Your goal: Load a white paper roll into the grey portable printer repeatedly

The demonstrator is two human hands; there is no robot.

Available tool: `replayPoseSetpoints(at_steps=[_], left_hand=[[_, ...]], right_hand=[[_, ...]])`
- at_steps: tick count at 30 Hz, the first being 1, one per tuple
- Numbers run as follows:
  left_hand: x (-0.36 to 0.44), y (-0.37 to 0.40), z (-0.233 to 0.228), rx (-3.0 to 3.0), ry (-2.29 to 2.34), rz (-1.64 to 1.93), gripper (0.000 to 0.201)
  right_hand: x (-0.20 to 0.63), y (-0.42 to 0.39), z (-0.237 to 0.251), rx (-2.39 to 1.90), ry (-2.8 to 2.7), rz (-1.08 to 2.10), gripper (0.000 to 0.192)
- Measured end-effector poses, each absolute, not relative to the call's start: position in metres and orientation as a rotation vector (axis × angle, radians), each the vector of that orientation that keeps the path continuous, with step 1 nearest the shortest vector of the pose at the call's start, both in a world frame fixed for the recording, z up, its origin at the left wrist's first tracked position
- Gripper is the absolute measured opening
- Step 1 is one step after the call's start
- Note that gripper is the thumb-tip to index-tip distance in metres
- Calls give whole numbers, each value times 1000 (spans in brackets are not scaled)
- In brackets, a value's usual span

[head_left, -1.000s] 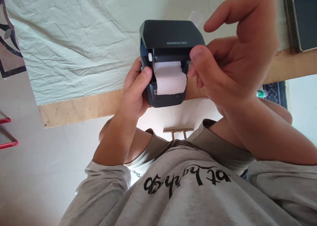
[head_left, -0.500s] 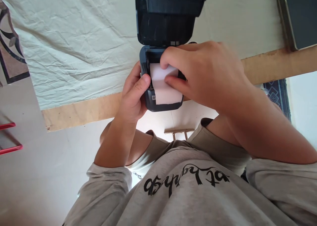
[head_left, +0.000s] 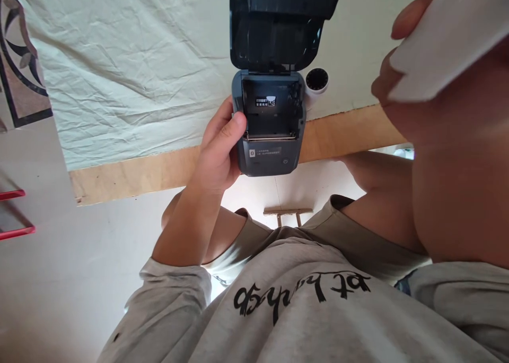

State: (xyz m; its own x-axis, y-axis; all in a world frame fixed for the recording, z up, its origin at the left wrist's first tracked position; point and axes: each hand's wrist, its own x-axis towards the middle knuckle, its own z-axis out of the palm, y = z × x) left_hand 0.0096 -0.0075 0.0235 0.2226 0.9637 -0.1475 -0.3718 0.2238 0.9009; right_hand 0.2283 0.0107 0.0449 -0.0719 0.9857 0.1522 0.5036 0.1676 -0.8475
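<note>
In the head view, the person's left hand [head_left: 218, 156] is clamped on the side of a dark label printer [head_left: 270, 124], which sits over the wooden edge [head_left: 131, 174] of the bench, its lid [head_left: 274, 39] swung up and the inside of its bay in sight. Well apart from it, at upper right and close to the camera, the right hand [head_left: 441, 119] grips blurred white paper [head_left: 445, 50]. A white cylinder with a black end [head_left: 317, 84] is just beside the printer, near pale cloth [head_left: 131, 76] spread over the bench.
</note>
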Motion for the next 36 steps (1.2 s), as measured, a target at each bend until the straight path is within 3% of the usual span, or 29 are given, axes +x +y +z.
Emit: replayPoseSetpoints(at_steps=[7,13,19,24,36], left_hand=[[15,-7,19,871,840,1183,27],[8,-8,23,936,796,1027,33],[19,-13,20,877,853,1119,43],[21,-7,15,850,865,1181,46],[21,7,25,809,739,1088,21]], right_hand=[[261,26,14,-1321,-1201,755,21],[268,25,3,-1342,-1419,654,23],[261,24,16,-1429,-1639,372,24],[255,30,34,-1531,-1734,486,30],[270,33,12,-1171,-1810,473,17]])
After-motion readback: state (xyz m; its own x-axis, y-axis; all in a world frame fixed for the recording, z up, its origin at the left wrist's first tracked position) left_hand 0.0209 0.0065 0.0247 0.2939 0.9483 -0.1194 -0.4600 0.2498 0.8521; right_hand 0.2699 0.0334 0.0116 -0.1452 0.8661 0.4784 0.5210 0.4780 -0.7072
